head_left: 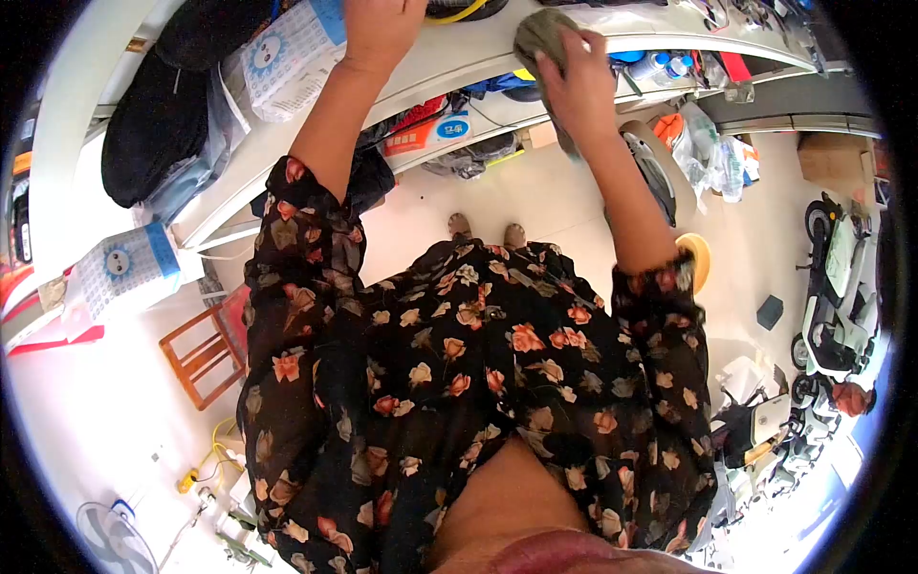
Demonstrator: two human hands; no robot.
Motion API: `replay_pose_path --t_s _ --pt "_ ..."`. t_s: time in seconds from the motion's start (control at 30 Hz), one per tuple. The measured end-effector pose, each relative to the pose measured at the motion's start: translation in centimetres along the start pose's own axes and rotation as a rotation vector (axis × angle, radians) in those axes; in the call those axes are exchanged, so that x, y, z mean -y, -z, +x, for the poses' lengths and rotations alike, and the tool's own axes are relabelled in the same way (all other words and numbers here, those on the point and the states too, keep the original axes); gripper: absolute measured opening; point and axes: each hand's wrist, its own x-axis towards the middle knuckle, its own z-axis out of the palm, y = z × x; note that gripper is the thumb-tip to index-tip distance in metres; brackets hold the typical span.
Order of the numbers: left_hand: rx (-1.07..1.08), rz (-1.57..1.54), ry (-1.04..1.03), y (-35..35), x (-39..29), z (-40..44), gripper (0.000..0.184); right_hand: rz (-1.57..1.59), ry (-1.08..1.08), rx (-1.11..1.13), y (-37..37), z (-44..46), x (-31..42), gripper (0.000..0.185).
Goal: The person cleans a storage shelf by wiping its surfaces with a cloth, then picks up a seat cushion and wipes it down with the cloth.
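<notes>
My right hand (580, 84) is closed round a grey-green cloth (542, 43) at the front edge of the white shelf (622, 27); part of the cloth hangs below the edge. At the top of the view, my left hand (381, 29) rests near the same shelf, beside a white and blue package with a sun face (277, 59). Its fingers are cut off by the frame's upper edge. A dark round item with a yellow band (461, 11) lies on the shelf between my hands.
Black bags (158, 129) fill the upper left shelf. On the lower shelf are a red and blue box (426, 134) and bottles (677, 65). A yellow basin (695, 263), a wooden chair (203, 356) and a cardboard box (832, 161) stand on the floor, with scooters (837, 297) at right.
</notes>
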Motion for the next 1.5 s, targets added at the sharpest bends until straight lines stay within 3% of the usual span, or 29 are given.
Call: replay_pose_path --t_s 0.13,0.3,0.4,0.47,0.6,0.63,0.83,0.87,0.9,0.93,1.03,1.13,1.2,1.23,1.27,1.37,1.43,1.5 --pt "-0.031 0.054 -0.174 -1.0 1.3 0.1 0.016 -0.178 0.03 0.327 -4.1 2.5 2.3 0.035" --pt "-0.027 0.023 -0.156 -1.4 -0.6 0.5 0.016 -0.049 0.203 0.631 -7.7 0.7 10.8 0.036" --pt "0.02 0.008 -0.14 -1.2 -0.9 0.7 0.017 -0.023 0.136 0.756 -6.3 1.0 12.0 0.039" --pt "0.03 -0.016 -0.131 -1.1 -1.6 0.9 0.016 -0.092 0.159 0.599 -4.4 0.4 8.4 0.04" --pt "-0.007 -0.059 -0.125 -1.1 -1.6 0.3 0.016 -0.427 -0.134 0.467 -0.1 2.5 -0.1 0.04" --pt "-0.024 -0.062 -0.129 -1.3 -1.6 0.3 0.016 -0.406 0.015 0.27 0.5 2.5 -2.5 0.025" --pt "0.001 -0.054 -0.063 -1.4 -2.1 0.3 0.016 -0.366 0.076 0.356 -3.9 3.1 0.7 0.017" --pt "0.017 -0.066 -0.046 -1.5 -2.1 0.3 0.016 -0.265 0.24 0.303 -5.2 2.6 1.4 0.017" --pt "0.01 -0.055 -0.064 -1.6 -2.0 0.2 0.016 -0.258 0.233 0.322 -5.5 2.1 3.8 0.016" --pt "0.003 -0.046 -0.083 -1.6 -2.1 0.2 0.016 -0.26 0.134 0.558 -4.5 2.3 6.8 0.027" --pt "0.013 -0.063 -0.062 -1.9 -2.1 0.4 0.016 -0.125 0.108 0.497 -6.0 1.3 9.9 0.027" --pt "0.015 -0.033 -0.089 -1.9 -1.5 0.6 0.016 -0.098 0.092 0.484 -4.4 0.7 5.6 0.032" --pt "0.001 -0.052 -0.128 -1.8 -1.6 0.6 0.016 -0.255 -0.014 0.446 -2.2 1.2 2.5 0.037" --pt "-0.005 -0.059 -0.138 -1.6 -1.7 0.4 0.016 -0.284 0.006 0.344 -1.1 1.4 1.2 0.027" --pt "0.01 -0.086 -0.114 -1.6 -1.8 0.4 0.016 -0.325 -0.038 0.387 -0.4 2.2 0.1 0.026" --pt "-0.004 -0.073 -0.073 -1.7 -2.5 0.3 0.017 -0.298 -0.023 0.336 -2.1 2.6 0.5 0.024" --pt "-0.015 -0.06 -0.059 -1.8 -2.7 0.3 0.016 -0.185 0.099 0.366 -4.6 2.2 2.1 0.024" --pt "-0.006 -0.061 -0.044 -2.1 -2.7 0.3 0.016 -0.151 0.059 0.519 -6.5 1.8 7.0 0.03"
